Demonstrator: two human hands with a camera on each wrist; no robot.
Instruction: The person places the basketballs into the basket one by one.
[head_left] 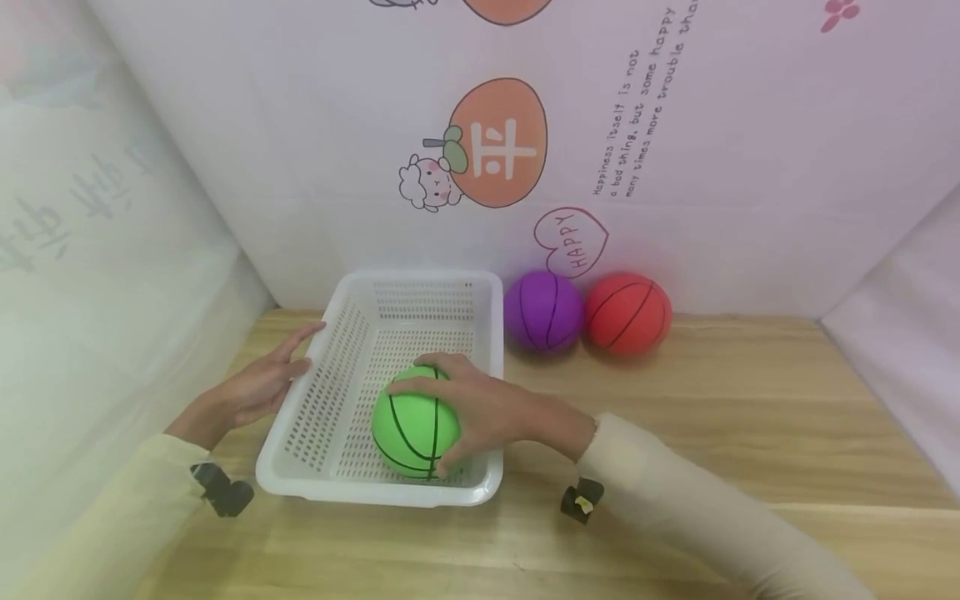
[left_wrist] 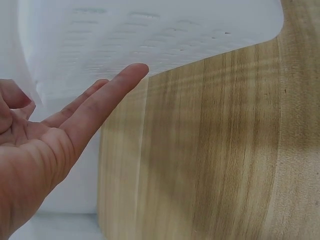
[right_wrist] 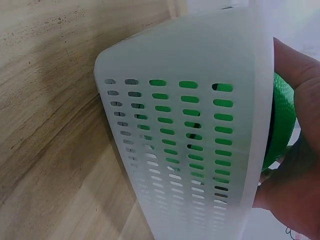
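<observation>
A green ball (head_left: 411,425) with black lines sits low in the near right part of a white plastic basket (head_left: 378,493). My right hand (head_left: 487,408) grips it from above and the right, fingers spread over its top and thumb on its near side. In the right wrist view, green ball (right_wrist: 282,120) shows above the rim and through the slots of the basket wall (right_wrist: 200,55). At the basket's left rim is my left hand (head_left: 258,387), its fingertips touching the rim. The left wrist view shows fingers (left_wrist: 107,100) held straight along the outer wall.
Right of the basket, a purple ball (head_left: 543,312) and a red ball (head_left: 628,314) sit side by side against the printed back sheet (head_left: 337,150). Pale sheeting (head_left: 97,208) hangs at the left. Everything stands on a wood-grain table (head_left: 712,433).
</observation>
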